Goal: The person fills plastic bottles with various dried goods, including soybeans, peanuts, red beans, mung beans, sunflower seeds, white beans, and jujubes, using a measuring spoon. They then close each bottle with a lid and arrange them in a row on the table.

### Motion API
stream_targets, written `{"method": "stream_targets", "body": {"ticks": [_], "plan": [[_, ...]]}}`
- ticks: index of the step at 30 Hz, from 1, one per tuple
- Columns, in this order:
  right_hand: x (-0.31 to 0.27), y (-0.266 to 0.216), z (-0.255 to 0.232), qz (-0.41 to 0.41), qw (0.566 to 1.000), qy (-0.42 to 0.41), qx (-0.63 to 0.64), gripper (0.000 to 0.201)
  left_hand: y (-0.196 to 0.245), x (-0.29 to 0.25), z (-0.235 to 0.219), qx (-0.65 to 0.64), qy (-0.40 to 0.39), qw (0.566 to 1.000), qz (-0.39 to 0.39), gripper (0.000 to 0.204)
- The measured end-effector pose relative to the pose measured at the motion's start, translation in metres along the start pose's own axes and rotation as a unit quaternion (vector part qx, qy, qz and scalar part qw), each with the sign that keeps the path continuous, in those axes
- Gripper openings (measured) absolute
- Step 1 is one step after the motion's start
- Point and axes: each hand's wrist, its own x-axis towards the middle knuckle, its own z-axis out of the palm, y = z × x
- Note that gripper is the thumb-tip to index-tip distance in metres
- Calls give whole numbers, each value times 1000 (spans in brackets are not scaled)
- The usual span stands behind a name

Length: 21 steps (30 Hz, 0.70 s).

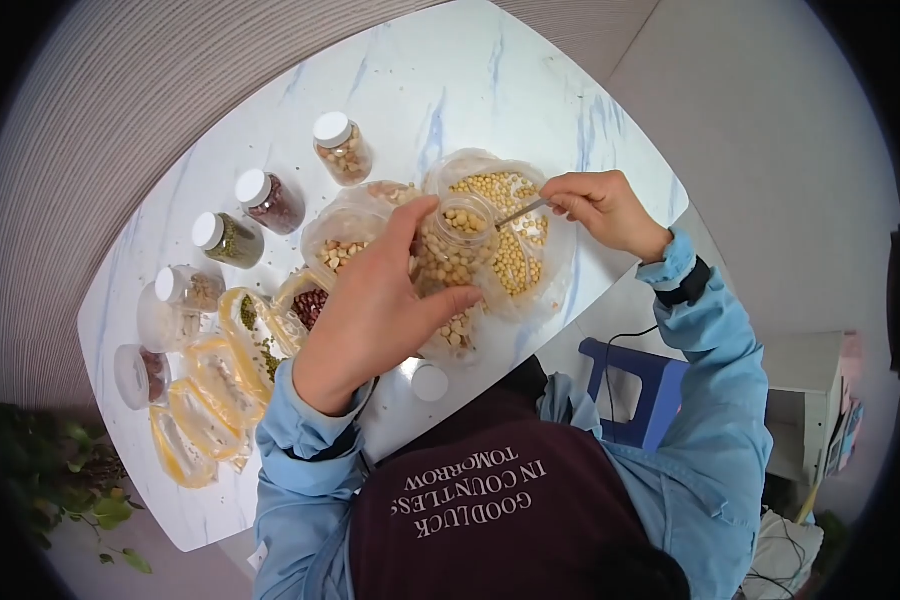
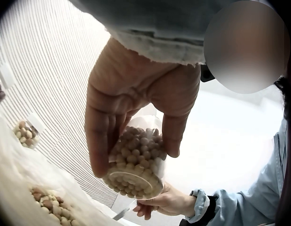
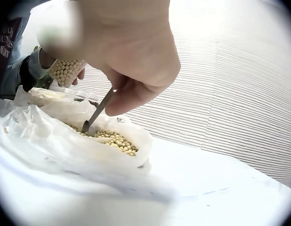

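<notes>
My left hand grips a clear open-topped jar, thumb on one side and fingers on the other. Pale yellow beans, likely soybeans, fill the jar almost to its neck. A metal spoon is pinched by its handle in my right hand. In the right wrist view the spoon's bowl dips down at the yellow beans inside an open plastic bag. The head view has this bag just right of the jar, its sides spread wide around the beans.
Several white-capped jars, such as one of mixed nuts, line the table's far left side. Bags of chopped nuts and red beans lie left of the jar. A loose white lid rests near the front edge. A blue stool stands below.
</notes>
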Motion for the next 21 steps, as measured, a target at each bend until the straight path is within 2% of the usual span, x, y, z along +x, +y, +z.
{"method": "stream_targets", "body": {"ticks": [7,13,16,21], "plan": [[-16,10,-14,187,967,-65,157,18,0,1,2,13,-3,1000,3,71],[-17,5,-8,328,907,-50,258,15,-2,1,3,16,-7,1000,6,70],[-19,21,-8,357,871,-43,334,16,-3,2,3,13,-8,1000,6,71],[-24,32,-14,345,848,-23,401,17,-2,2,3,21,-9,1000,2,71]]}}
